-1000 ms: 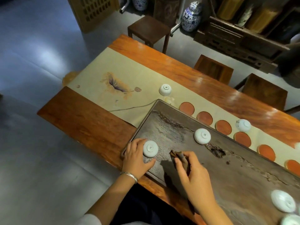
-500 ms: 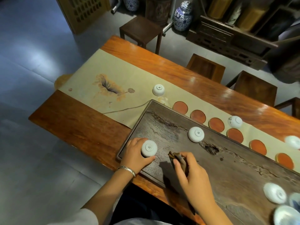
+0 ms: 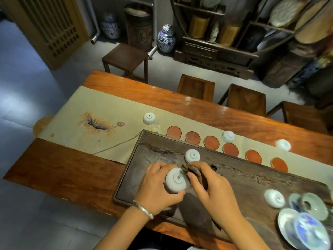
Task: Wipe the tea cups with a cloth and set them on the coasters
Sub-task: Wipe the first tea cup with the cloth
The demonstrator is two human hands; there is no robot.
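Porcelain, thin and slick — the tea cup sits foot-up in our left hand, fingers curled round its wall, above the near-left corner of the tea tray. Our right hand pinches the soft brown cloth just beside it — we'd keep hold by the wall, not the rim.

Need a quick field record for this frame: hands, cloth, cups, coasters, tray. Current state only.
left hand: grips an upturned white cup, lifted above the tray
right hand: pinches a brown cloth beside that cup
tray: dark, holds two more upturned cups
coasters: six round red ones in a row on the runner, all bare
cups on runner: three, upturned, none on a coaster
lower right: blue-and-white dishes, blurred
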